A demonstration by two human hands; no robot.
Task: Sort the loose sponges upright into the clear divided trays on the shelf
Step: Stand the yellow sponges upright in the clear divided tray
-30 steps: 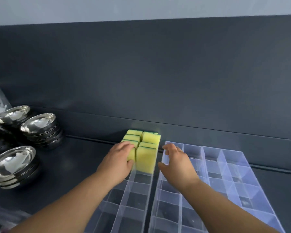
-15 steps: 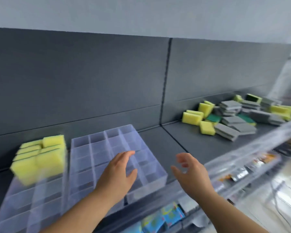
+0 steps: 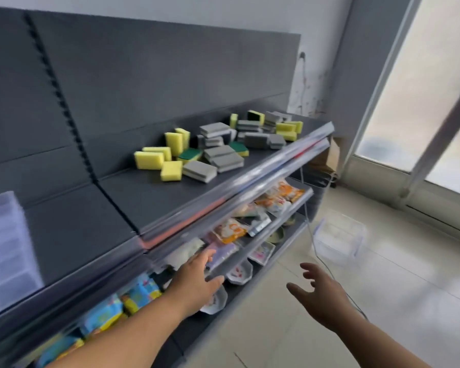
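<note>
Spread fingers [image 3: 206,257] loosely on left hand [image 3: 197,284] and right hand [image 3: 323,297], gripped nothing, likely ready for the next grab. Saw loose sponges [image 3: 213,152] heaped mostly flat on shelf [image 3: 144,200], well apart from both; clear divided tray [image 3: 6,248] blurred at left edge.

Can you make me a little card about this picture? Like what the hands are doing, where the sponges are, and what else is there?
left hand: open, empty, reaching forward near the small white dishes
right hand: open, empty, out over the floor
loose sponges: yellow, grey and green-backed, piled at the far end of the top shelf
clear divided tray: left edge of the same shelf, blurry
underneath: colourful packets and the dishes
on the floor: a clear box
</note>
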